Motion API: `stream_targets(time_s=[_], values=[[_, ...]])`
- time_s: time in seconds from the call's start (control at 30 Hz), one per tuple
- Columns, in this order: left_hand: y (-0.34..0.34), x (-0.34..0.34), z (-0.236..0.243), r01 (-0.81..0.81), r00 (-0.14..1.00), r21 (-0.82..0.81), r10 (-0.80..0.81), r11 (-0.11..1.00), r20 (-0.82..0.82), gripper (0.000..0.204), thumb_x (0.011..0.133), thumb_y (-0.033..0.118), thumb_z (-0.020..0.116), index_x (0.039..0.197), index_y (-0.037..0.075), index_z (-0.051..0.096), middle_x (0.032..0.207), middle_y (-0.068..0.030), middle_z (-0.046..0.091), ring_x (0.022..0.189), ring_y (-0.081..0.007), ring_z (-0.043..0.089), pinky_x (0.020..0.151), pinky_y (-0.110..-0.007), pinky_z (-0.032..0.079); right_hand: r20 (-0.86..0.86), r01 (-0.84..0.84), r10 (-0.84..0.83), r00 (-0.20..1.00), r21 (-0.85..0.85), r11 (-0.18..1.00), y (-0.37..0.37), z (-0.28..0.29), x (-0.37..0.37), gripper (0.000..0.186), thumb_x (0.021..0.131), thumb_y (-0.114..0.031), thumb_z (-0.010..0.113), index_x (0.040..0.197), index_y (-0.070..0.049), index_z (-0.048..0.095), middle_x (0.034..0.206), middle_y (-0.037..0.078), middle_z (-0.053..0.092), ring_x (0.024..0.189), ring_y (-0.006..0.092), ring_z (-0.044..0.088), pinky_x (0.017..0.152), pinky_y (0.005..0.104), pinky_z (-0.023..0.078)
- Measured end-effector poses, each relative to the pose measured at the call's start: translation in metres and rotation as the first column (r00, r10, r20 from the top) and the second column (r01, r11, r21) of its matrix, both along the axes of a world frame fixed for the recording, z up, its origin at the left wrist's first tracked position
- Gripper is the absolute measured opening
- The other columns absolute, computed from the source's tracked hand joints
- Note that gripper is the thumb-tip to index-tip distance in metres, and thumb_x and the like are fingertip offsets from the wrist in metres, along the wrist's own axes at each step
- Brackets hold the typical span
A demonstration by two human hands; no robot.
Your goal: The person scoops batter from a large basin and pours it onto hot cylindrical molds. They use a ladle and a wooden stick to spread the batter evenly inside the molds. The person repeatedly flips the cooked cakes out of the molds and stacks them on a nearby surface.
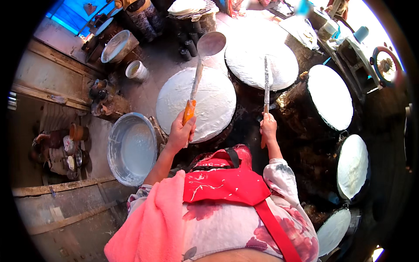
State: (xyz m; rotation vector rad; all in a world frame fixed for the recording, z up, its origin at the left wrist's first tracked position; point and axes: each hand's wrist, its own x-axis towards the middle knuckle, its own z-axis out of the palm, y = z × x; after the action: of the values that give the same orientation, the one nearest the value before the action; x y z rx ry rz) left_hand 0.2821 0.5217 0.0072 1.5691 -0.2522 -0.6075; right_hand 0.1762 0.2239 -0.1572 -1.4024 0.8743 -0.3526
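My left hand (180,132) is closed round the orange handle of a long ladle (211,43), its bowl raised past the far edge of a round griddle. A white layer (192,102) of what looks like batter or thin dough covers that griddle. In my right hand (268,126) is a long, narrow flat spatula (267,81), smeared white and pointing away from me. Its tip appears over a second round white-covered surface (244,65) in bright glare; contact cannot be judged. Left of the near griddle stands a grey basin (113,148) with pale liquid inside.
More white-covered round tops (329,98) curve along my right, on dark stoves. At the far left are a white bucket (137,71) and a wide tub (118,46). Stacked pale flat sheets (187,6) lie at the back. A wooden-framed partition (56,74) stands left.
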Motion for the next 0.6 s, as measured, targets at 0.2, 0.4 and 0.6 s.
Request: stream_targets(time_s=[0.2,0.4,0.6], values=[[-0.011,0.0,0.001,0.038,0.999,-0.019,-0.039,0.999,-0.014,0.035,0.096,0.024,0.051,0.123,0.004,0.044,0.063,0.0014,0.046,0.043,-0.0044,0.041,0.04,-0.019,0.036,-0.312,-0.357,0.211,0.926,-0.552,0.754,0.005,-0.004,-0.007,0.03,0.094,-0.035,0.042,0.096,-0.01,0.06,0.089,0.023,0.063,0.086,0.0443,0.058,0.074,0.0516,0.046],[-0.031,-0.002,0.009,0.045,0.993,-0.018,-0.047,0.999,-0.105,0.032,0.096,0.026,0.05,0.12,0.005,0.045,0.064,0.0004,0.047,0.043,-0.0053,0.041,0.04,-0.019,0.036,-0.121,-0.12,0.073,0.99,-0.438,0.891,-0.049,-0.035,-0.026,0.025,0.094,-0.029,0.048,0.098,-0.007,0.059,0.057,0.006,0.055,0.044,0.0197,0.053,0.042,0.0345,0.04],[-0.046,0.001,0.01,0.038,0.992,-0.043,-0.043,0.998,-0.118,0.032,0.096,0.027,0.05,0.12,0.005,0.045,0.063,-0.0015,0.048,0.042,-0.0069,0.041,0.04,-0.02,0.036,-0.209,-0.206,0.1,0.973,-0.583,0.786,-0.075,-0.018,-0.046,0.027,0.094,-0.028,0.047,0.1,-0.005,0.06,0.073,0.018,0.061,0.068,0.0337,0.061,0.061,0.0404,0.047]])
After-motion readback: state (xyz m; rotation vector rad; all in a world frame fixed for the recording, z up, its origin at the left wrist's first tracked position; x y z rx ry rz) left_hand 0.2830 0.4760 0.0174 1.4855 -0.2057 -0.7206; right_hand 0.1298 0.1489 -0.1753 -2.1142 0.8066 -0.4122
